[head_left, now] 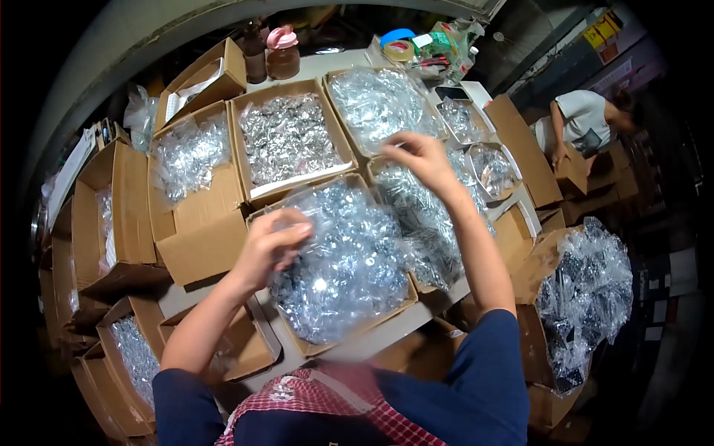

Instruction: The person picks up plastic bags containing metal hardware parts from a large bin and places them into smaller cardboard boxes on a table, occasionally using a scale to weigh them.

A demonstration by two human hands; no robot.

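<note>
Currently left hand (274,244), right hand (421,160) over two boxes (410,297); fingers curled, grip unclear.

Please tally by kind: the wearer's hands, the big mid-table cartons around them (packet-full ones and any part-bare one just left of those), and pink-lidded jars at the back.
Hands: 2
Full cartons: 4
Part-bare carton: 1
Pink-lidded jar: 1
Total: 8

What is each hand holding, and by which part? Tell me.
That cannot be told: the left hand is curled by the clear bags, the right hand is partly closed, and no held thing shows clearly in either.
</note>
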